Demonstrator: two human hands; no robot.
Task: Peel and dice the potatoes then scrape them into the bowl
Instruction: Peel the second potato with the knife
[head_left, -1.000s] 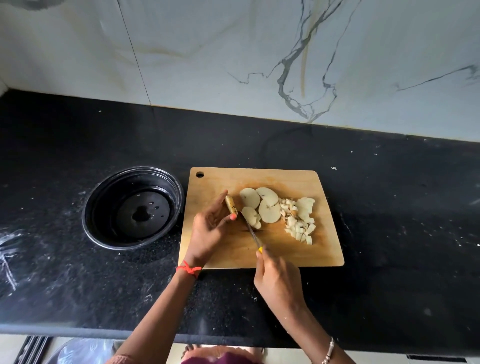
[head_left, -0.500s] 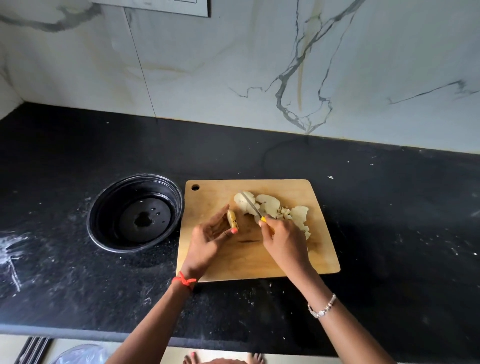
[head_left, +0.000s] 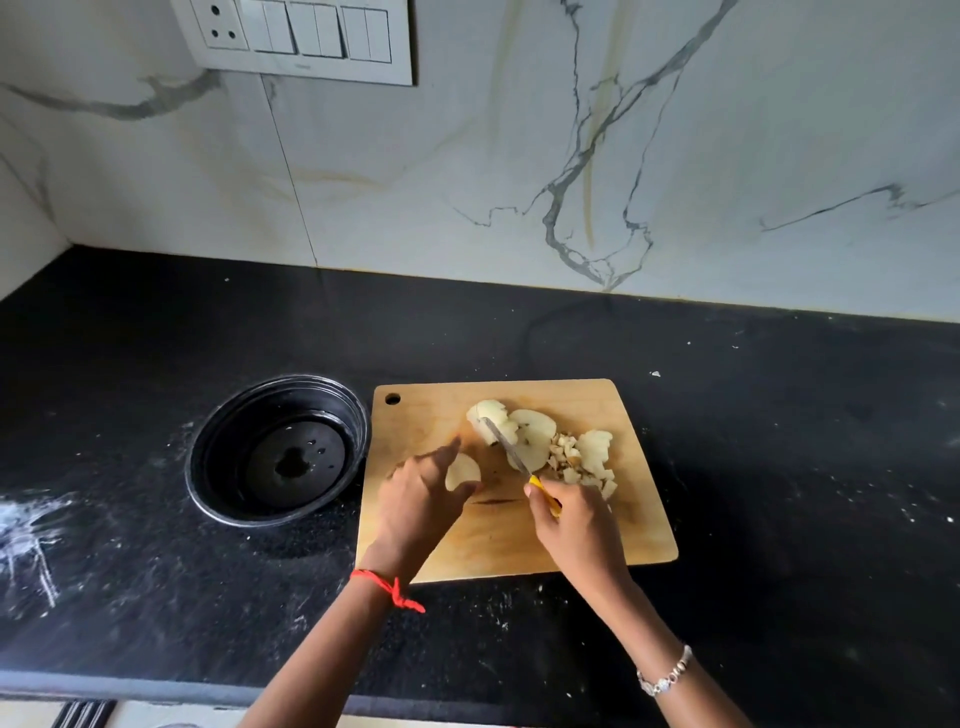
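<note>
Swung knife (head_left: 506, 449), gripped by right hand (head_left: 576, 525), toward counter's (head_left: 156, 338) back edge onto potato slices (head_left: 535, 434); spread left hand (head_left: 415, 499) over lone slice (head_left: 462, 470); continued dicing.

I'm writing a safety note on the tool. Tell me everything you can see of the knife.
The knife is slim, with a narrow metal-looking blade and a yellow handle. The right hand grips the handle, hiding most of it. The blade points away and to the left, lying across the potato slices on the wooden cutting board.
</note>
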